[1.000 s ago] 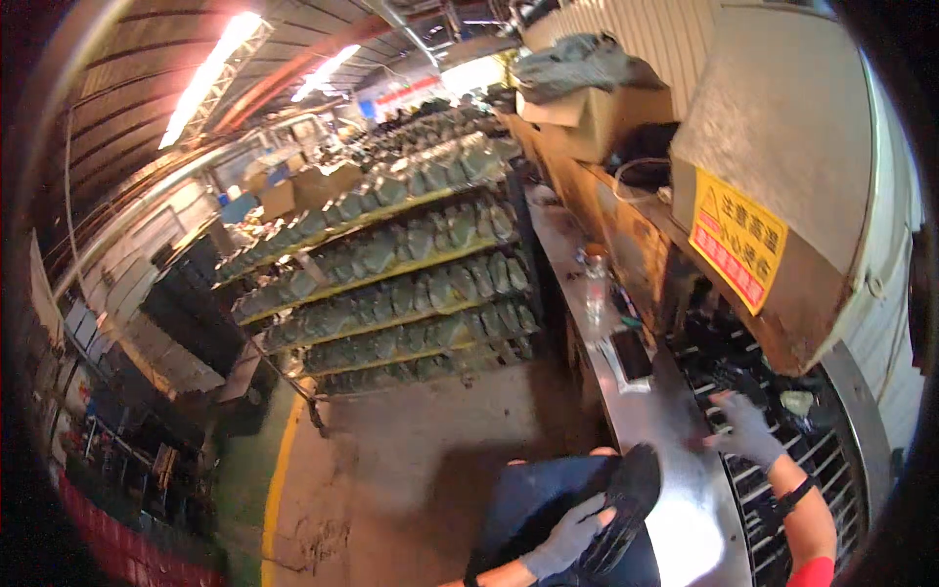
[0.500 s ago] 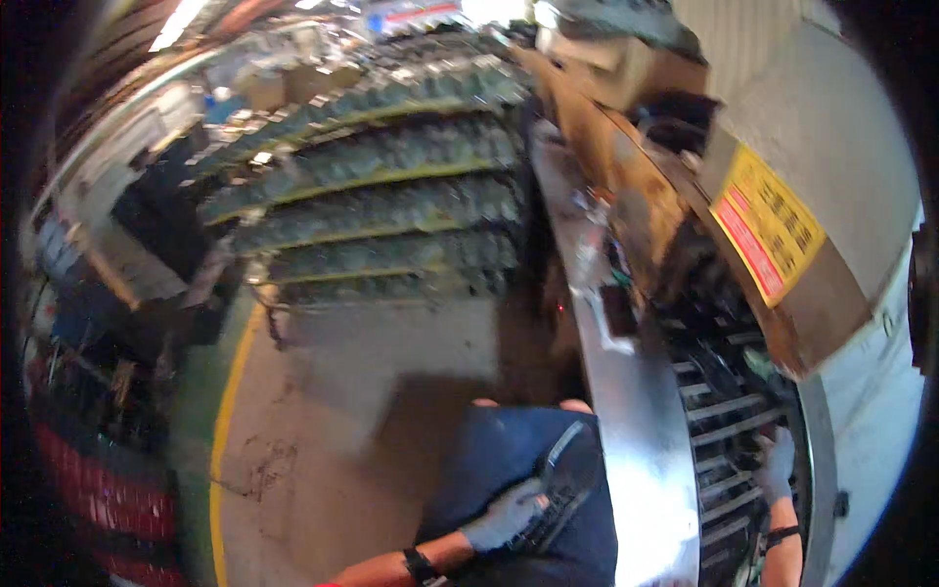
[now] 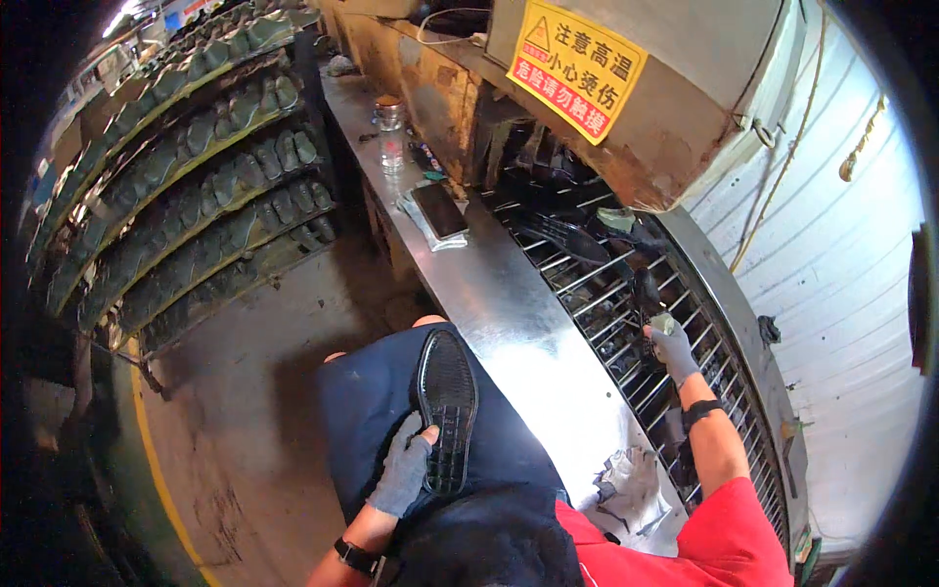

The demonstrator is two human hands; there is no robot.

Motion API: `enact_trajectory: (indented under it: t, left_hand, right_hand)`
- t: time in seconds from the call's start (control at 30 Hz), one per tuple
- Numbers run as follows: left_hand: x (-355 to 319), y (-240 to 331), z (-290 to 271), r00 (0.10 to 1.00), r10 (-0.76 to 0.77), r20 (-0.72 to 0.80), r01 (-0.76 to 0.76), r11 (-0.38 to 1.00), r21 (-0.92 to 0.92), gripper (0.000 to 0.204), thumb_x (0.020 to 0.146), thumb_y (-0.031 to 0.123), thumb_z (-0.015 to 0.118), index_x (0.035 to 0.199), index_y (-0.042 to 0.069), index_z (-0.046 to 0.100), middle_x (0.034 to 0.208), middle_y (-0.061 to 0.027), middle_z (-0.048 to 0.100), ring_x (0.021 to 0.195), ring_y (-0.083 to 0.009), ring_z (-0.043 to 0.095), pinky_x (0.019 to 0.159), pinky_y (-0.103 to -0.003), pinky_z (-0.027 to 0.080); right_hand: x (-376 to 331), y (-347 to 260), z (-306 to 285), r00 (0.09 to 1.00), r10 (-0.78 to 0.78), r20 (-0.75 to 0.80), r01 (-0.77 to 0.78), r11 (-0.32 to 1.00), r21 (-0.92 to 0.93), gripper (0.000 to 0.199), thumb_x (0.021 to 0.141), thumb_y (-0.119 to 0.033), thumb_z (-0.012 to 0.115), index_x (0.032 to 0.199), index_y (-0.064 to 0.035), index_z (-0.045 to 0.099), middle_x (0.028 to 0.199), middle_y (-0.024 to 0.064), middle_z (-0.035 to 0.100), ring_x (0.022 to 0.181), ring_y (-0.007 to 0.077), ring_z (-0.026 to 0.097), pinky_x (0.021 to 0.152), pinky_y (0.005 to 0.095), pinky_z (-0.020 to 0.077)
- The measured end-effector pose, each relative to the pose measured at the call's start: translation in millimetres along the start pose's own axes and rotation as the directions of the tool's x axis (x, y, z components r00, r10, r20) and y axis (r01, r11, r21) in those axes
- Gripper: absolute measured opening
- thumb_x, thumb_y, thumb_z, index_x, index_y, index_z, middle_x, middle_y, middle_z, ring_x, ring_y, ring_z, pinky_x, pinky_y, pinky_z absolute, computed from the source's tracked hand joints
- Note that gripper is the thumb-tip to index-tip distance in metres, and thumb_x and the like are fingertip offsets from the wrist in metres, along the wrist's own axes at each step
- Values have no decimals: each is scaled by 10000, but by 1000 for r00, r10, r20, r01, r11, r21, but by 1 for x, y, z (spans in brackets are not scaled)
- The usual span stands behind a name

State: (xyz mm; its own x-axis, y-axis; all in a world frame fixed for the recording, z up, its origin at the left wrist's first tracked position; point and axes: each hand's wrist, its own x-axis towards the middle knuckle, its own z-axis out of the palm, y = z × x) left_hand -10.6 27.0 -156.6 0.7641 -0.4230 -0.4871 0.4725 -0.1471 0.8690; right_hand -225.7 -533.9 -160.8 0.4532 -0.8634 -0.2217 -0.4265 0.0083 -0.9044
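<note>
Low centre, the left hand point(image 3: 406, 470) now grips a black sole point(image 3: 446, 406) flat on the lap. The right hand point(image 3: 673, 349), back from lower right, pinches a small piece point(image 3: 662, 322) on the rack point(image 3: 626, 323) at mid right.

The scene is unevenly lit: daylight-bright on the white wall point(image 3: 831, 254) at right, dim and murky over the floor point(image 3: 254, 391) and shoe racks point(image 3: 186, 186) at left. The steel worktop point(image 3: 509, 303) throws back a soft glare along its length. The fisheye lens bends straight edges strongly toward the rim (the rack shelves curve like bows), and a black vignette rings the frame. The centre is sharp; the far racks blur slightly.
</note>
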Motion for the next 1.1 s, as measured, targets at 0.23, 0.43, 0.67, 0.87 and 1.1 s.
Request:
enact_trajectory:
  t: [0.23, 0.43, 0.67, 0.87, 1.1]
  left_hand:
    - [1, 69, -7, 896, 443, 20, -444, 896, 9, 421, 1103, 200, 547, 1467, -8, 511, 1350, -119, 626, 1262, -203, 606, 1098, -346, 470]
    - [3, 129, 54, 907, 419, -27, -411, 872, -267, 650, 1081, 275, 594, 1626, 102, 285, 1467, -164, 562, 1328, -266, 568, 1126, -392, 468]
    - [-7, 139, 27, 848, 521, 100, -388, 737, -554, 706, 981, 437, 722, 1486, 23, 453, 1325, -200, 652, 1207, -358, 678, 1030, -485, 581]
    - [-30, 191, 24, 746, 438, 501, -166, 851, -498, 1299, 693, 427, 958, 1673, 61, 189, 1587, -234, 458, 1467, -362, 470, 1257, -494, 339]
    - [-39, 147, 19, 689, 605, 399, -408, 779, -476, 792, 857, 629, 787, 1298, -5, 610, 1165, -185, 676, 1213, -379, 641, 1069, -549, 519]
  right_hand:
    - [-144, -94, 63, 935, 32, 353, -74, 992, 106, 647, 868, -387, 810, 1381, -50, 603, 1215, -8, 659, 1060, 99, 618, 879, 272, 495]
    - [-254, -169, 181, 555, -204, 806, 285, 957, 46, 875, 854, -340, 832, 1587, -44, 456, 1098, 2, 609, 992, 138, 578, 913, 304, 500]
    - [-281, -159, 225, 375, -71, 924, -366, 905, 218, 681, 992, -532, 664, 1420, -6, 599, 1301, 85, 682, 1164, 154, 628, 1010, 324, 498]
    - [-287, -179, 211, 240, -41, 970, -420, 896, 142, 602, 966, -501, 690, 1228, 40, 711, 1133, 108, 754, 1042, 157, 690, 949, 305, 527]
    - [-310, -166, 219, 363, -57, 930, -344, 919, 190, 560, 949, -506, 719, 1089, 36, 739, 923, 28, 725, 840, 91, 649, 718, 263, 513]
